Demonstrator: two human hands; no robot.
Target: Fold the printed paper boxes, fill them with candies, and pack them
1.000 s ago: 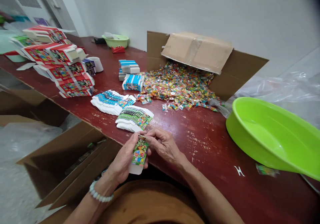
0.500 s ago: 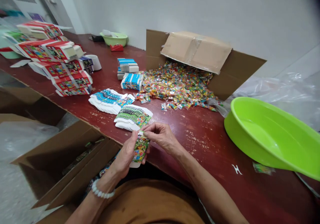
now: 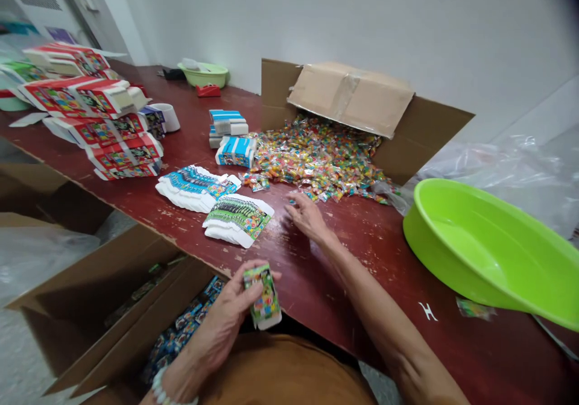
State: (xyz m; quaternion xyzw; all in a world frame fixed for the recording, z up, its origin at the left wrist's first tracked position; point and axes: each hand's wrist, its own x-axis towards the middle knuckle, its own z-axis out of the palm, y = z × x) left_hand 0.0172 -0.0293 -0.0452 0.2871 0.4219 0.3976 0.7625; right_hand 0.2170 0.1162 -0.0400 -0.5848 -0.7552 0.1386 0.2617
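Green carton (image 3: 270, 301), one: sat pinched in the left hand (image 3: 230, 305), by the near edge of the table (image 3: 371, 236), now held single-handed. Right hand (image 3: 308, 217): had moved off toward the candy packets (image 3: 312, 158); grip indiscernible.

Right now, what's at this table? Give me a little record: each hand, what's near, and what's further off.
Left hand: holds a small green box
Right hand: over the red table, near the pile of colourful packets; whether it holds anything is unclear
Near the hands: fanned green cartons, fanned blue cartons
Behind the pile: open cardboard box
Far left: stacked red boxes
Far right: bright green basin
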